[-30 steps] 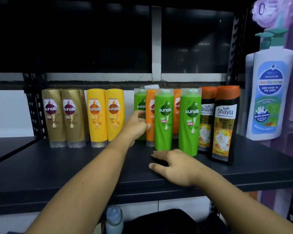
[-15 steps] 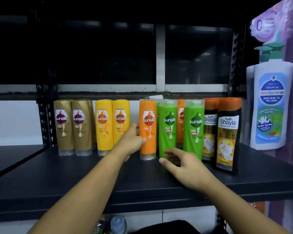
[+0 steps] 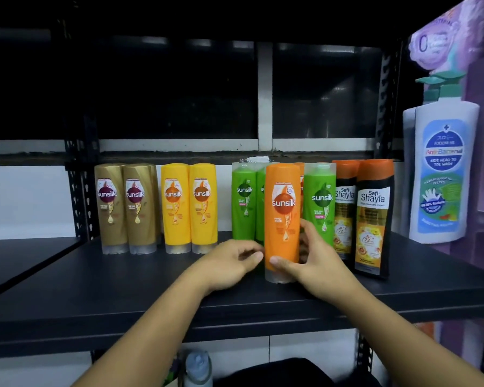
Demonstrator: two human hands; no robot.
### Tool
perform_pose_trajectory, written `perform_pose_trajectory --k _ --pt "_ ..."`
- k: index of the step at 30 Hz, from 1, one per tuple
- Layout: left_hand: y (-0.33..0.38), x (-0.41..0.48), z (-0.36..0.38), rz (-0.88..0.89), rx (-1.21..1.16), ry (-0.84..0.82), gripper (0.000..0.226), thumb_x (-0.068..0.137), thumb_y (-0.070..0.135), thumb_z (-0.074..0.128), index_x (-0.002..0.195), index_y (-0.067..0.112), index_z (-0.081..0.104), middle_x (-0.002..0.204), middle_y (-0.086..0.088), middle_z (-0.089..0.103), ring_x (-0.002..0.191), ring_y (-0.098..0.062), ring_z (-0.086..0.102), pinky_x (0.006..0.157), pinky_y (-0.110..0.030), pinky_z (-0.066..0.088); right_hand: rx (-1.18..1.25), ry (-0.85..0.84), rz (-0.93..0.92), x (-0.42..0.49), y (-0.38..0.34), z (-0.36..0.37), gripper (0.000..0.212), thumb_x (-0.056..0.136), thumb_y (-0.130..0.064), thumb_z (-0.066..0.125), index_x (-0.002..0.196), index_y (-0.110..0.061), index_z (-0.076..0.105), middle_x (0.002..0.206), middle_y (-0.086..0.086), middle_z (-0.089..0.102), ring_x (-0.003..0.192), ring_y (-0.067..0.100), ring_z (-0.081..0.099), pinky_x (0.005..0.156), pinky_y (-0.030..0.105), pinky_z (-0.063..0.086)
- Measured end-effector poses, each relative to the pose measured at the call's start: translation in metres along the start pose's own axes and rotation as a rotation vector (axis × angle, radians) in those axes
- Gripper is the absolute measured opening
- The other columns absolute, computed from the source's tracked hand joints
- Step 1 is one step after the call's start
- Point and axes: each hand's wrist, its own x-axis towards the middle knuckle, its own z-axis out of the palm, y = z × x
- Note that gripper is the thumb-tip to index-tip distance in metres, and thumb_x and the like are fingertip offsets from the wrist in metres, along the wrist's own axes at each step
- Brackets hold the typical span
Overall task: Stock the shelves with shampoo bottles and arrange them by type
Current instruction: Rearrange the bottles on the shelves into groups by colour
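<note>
Orange bottle [image 3: 282, 219] mid-frame, forward of the row, pinched by the right hand [image 3: 316, 263]; left hand [image 3: 229, 263] loosely curled beside it; bare shelf [image 3: 123, 289] lower left.

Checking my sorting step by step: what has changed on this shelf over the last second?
The orange Sunsilk bottle came out of the back row, forward, to the front of the green bottles. The left hand brought it; the right hand left the shelf and took grip of it. Whether the left hand still touches it is unclear. The gold bottles, yellow bottles and Safi Shayla bottles stayed put.
</note>
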Motion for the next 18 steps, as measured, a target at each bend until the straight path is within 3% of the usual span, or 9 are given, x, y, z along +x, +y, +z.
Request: perform_pose_trajectory --k 4,6,11,18 --pt "-0.003 -0.003 0.003 0.011 0.228 -0.127 0.061 0.091 0.068 0.05 0.145 0.04 0.053 0.146 0.019 0.057 0.133 -0.004 0.052 0.115 -0.039 0.042 -0.001 0.017 0.024 0.0 -0.001 0.0 0.086 0.078 -0.04 0.085 0.145 -0.035 0.032 0.131 -0.017 0.059 0.115 0.004 0.062 0.101 0.033 0.052" --pt "-0.001 -0.005 0.006 -0.001 0.309 -0.181 0.077 0.084 0.078 0.049 0.151 0.04 0.045 0.153 0.017 0.05 0.139 -0.005 0.047 0.118 -0.037 0.038 -0.04 0.046 0.041 -0.003 0.0 -0.001 0.084 0.079 -0.04 0.084 0.145 -0.032 0.033 0.132 -0.013 0.06 0.115 0.008 0.061 0.099 0.031 0.05" --pt "0.004 -0.005 0.007 0.01 0.38 -0.242 0.066 0.095 0.068 0.052 0.155 0.042 0.04 0.16 0.018 0.039 0.147 -0.007 0.037 0.12 -0.027 0.029 -0.075 0.107 0.121 -0.016 0.002 -0.017 0.073 0.082 -0.04 0.082 0.139 -0.033 0.037 0.122 -0.015 0.056 0.109 0.01 0.057 0.085 0.024 0.044" --pt "0.01 -0.002 0.008 0.015 0.449 -0.22 0.062 0.093 0.069 0.054 0.147 0.04 0.052 0.157 0.019 0.043 0.145 -0.008 0.04 0.121 -0.031 0.029 -0.149 0.217 0.254 -0.046 0.014 -0.072 0.072 0.084 -0.041 0.08 0.14 -0.03 0.038 0.133 -0.005 0.055 0.114 0.02 0.056 0.093 0.036 0.049"
